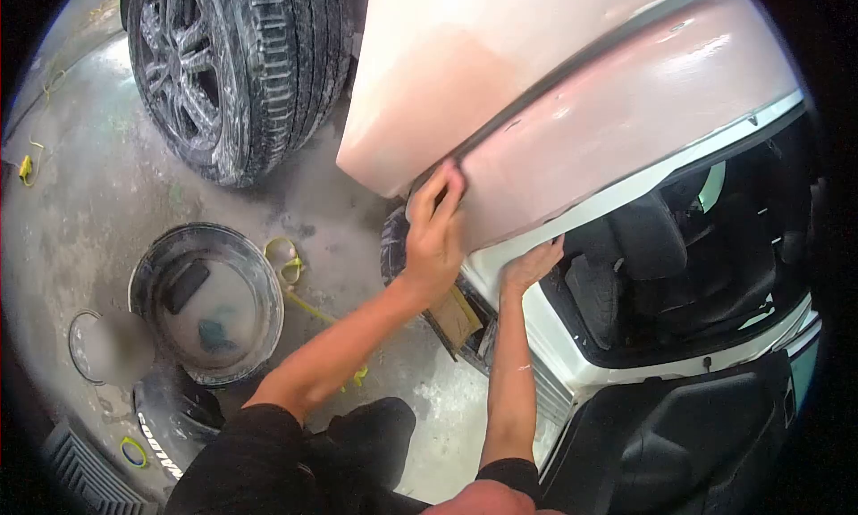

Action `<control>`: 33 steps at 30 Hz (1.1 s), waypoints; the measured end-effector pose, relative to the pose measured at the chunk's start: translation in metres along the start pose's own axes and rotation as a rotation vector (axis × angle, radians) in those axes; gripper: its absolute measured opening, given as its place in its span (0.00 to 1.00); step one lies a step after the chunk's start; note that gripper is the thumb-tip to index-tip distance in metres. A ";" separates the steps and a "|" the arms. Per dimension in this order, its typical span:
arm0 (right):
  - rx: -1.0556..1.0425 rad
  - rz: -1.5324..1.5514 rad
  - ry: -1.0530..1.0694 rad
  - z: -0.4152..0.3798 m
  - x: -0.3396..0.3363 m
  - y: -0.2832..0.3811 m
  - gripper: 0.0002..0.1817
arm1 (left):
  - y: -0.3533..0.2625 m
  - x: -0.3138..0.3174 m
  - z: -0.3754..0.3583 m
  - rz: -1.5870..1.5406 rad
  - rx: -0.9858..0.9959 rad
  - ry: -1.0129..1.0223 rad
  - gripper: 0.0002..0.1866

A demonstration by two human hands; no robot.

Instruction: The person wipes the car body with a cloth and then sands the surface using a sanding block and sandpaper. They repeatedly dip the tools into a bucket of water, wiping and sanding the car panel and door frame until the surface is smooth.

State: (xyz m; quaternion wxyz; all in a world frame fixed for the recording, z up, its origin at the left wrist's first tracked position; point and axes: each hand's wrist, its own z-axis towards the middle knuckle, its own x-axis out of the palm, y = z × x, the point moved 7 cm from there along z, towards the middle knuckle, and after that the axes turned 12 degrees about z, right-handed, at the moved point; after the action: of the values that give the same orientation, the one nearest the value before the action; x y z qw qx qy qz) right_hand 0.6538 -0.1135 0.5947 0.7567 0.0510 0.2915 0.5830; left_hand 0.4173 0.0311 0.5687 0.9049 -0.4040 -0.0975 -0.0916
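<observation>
My left hand (435, 234) is at the lower end of the dark gap between two pinkish-white car body panels. Its fingers are bent and pressed together against the panel edge; what lies under the fingertips is too small to make out. To the right, my right hand (534, 265) rests on the white frame beside the window opening, just below the long pinkish roof-side panel (608, 131). Its fingers are extended along the frame, and nothing shows in it. The other panel (447, 77), with a darker pink patch, lies above my left hand.
A round black tub (279, 305) of cloudy water, with a dark block and a greenish cloth inside, stands on the wet floor at left. A dusty wheel (259, 68) is at upper left. Black seats (652, 238) show inside the car. A yellow strap (308, 308) lies near the tub.
</observation>
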 end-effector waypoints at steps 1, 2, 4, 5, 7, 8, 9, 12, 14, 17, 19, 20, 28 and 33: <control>-0.009 -0.026 0.002 -0.003 -0.002 0.000 0.30 | -0.004 -0.002 0.001 -0.007 -0.008 -0.019 0.27; -0.020 -0.052 0.001 -0.003 0.000 0.000 0.30 | -0.007 0.001 0.003 -0.018 -0.013 -0.038 0.27; -0.020 -0.057 0.021 -0.002 0.003 0.001 0.30 | -0.020 0.003 0.023 0.008 0.033 -0.057 0.26; -0.019 -0.068 0.040 -0.004 0.001 0.000 0.30 | -0.019 0.002 0.024 -0.007 0.025 -0.024 0.26; -0.097 -0.104 0.030 -0.007 -0.002 -0.006 0.30 | -0.017 -0.004 0.025 -0.039 0.019 0.038 0.26; -0.140 -0.108 0.011 -0.005 0.001 -0.007 0.30 | -0.001 -0.004 0.010 -0.085 -0.016 0.028 0.26; -0.121 -0.091 -0.002 -0.004 0.001 -0.008 0.30 | -0.003 -0.006 0.006 -0.066 -0.022 0.005 0.26; -0.105 -0.073 -0.022 -0.005 0.001 -0.013 0.30 | -0.018 -0.002 0.020 -0.037 0.032 -0.034 0.26; -0.141 -0.095 0.019 -0.007 0.001 -0.012 0.30 | -0.020 -0.005 0.031 -0.085 -0.001 0.004 0.25; -0.091 -0.051 0.016 -0.006 -0.002 -0.011 0.29 | -0.005 -0.006 0.007 -0.070 -0.029 0.023 0.24; -0.031 -0.017 -0.046 -0.004 -0.003 -0.008 0.29 | -0.006 -0.011 0.006 -0.070 -0.056 -0.009 0.24; -0.003 -0.005 -0.062 -0.004 -0.002 -0.008 0.29 | -0.005 -0.001 0.008 -0.085 -0.043 -0.038 0.23; -0.005 0.033 -0.079 -0.003 -0.005 -0.001 0.28 | 0.010 -0.013 0.002 -0.068 -0.139 0.063 0.21; -0.057 -0.028 -0.028 -0.001 0.000 -0.010 0.28 | 0.011 -0.018 0.019 -0.094 -0.161 0.146 0.20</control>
State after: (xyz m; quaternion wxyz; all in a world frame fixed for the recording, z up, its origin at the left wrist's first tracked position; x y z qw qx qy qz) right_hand 0.6613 -0.1167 0.5893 0.7699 0.0336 0.2647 0.5798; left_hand 0.4005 0.0539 0.5692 0.8689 -0.4626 -0.0426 -0.1707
